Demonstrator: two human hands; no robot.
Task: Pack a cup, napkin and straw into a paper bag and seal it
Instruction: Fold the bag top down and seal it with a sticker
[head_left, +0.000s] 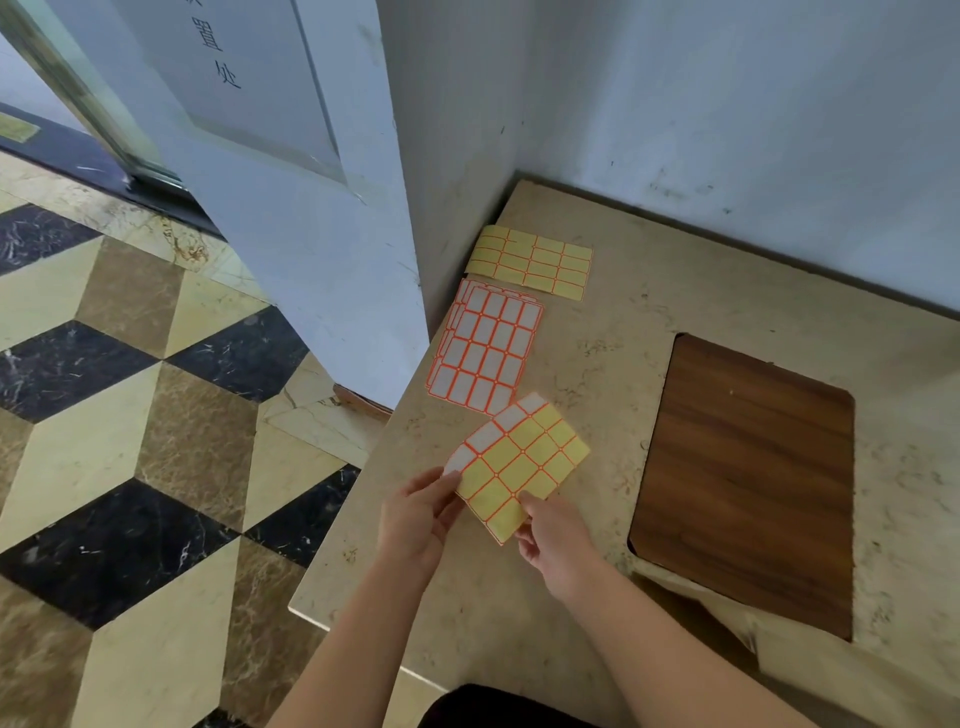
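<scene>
Both hands are gripping a yellow, orange-gridded label sheet over the beige marble counter: the left hand is pinching its white-labelled corner, the right hand its near edge. Beyond the hands are lying two more sheets. No cup, napkin, straw or bag is showing. Writing on the pale door up-left is reading "置处".

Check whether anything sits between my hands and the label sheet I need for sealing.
Nothing does: the left hand and right hand already pinch the partly peeled sticker sheet. No paper bag is in view.

A mostly peeled yellow sticker sheet with orange grid lines is held tilted, white labels left along its far edge.
</scene>
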